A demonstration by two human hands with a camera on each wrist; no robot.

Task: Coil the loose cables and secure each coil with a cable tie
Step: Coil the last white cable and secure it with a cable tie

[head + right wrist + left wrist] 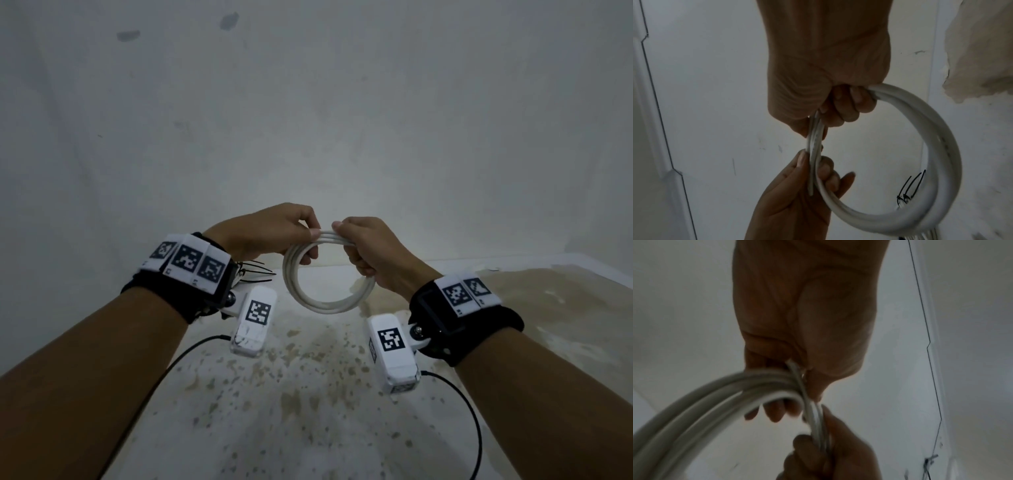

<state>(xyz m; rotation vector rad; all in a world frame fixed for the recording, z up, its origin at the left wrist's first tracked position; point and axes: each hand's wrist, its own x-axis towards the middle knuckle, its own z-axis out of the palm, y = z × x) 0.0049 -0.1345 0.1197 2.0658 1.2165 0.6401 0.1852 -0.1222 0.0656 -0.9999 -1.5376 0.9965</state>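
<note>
A white cable wound into a round coil (325, 303) hangs in the air between both hands, above a stained white surface. My left hand (274, 233) pinches the top of the coil (719, 395) from the left with thumb and fingers. My right hand (363, 246) grips the coil (920, 129) on its upper right, fingers curled round the strands. A short loose cable end (810, 186) sticks out by the left thumb in the right wrist view. Black cable ties (255, 272) lie on the surface behind the left wrist, also seen as black cable ties (910, 186) through the coil.
A white wall (308, 120) rises close behind the hands. The white surface (291, 394) below is speckled with brown stains, with a large worn brown patch (548, 301) at the right. Black camera leads (171, 370) trail from both wrist units.
</note>
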